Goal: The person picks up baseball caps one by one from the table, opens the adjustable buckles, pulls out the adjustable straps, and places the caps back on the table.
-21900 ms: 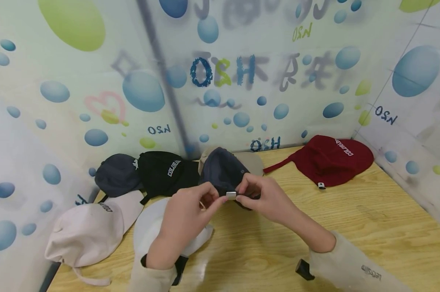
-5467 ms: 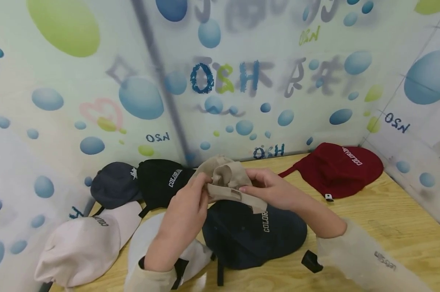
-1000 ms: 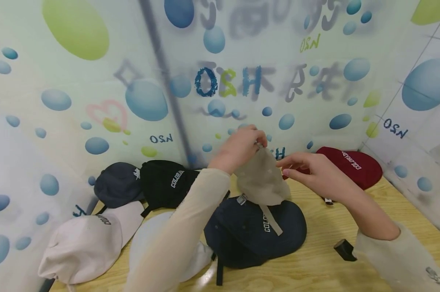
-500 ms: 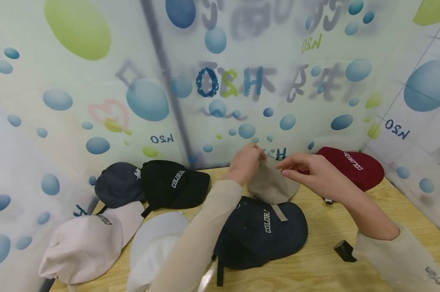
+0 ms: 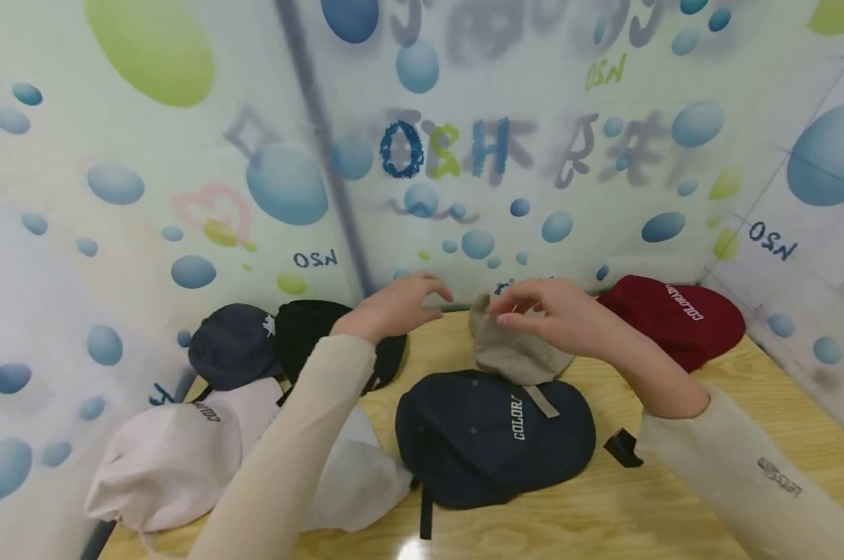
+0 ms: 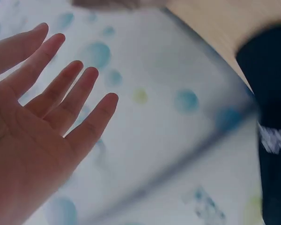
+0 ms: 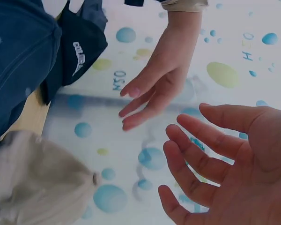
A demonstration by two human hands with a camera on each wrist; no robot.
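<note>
In the head view the left hand (image 5: 397,306) is raised above the table's back edge, fingers parted and holding nothing. The right hand (image 5: 558,315) hovers over the beige cap (image 5: 516,350), partly covering it, its fingers loosely bent around nothing. The beige cap lies at the back of the table, its strap (image 5: 541,402) draped over the brim of the navy cap (image 5: 492,435). In the right wrist view both the right hand (image 7: 229,159) and the left hand (image 7: 164,77) are clear of the beige cap (image 7: 37,183). The left wrist view shows the left hand (image 6: 47,117) with spread fingers.
On the left lie a dark blue-grey cap (image 5: 231,346), a black cap (image 5: 306,330), a pale pink cap (image 5: 169,463) and a white cap (image 5: 355,474). A red cap (image 5: 674,319) lies at the back right. Patterned sheeting stands behind the wooden table (image 5: 688,412).
The left hand has let go of the beige cap and moved left, now in front of the black cap. The right hand has shifted slightly left, and the beige cap has come down onto the table.
</note>
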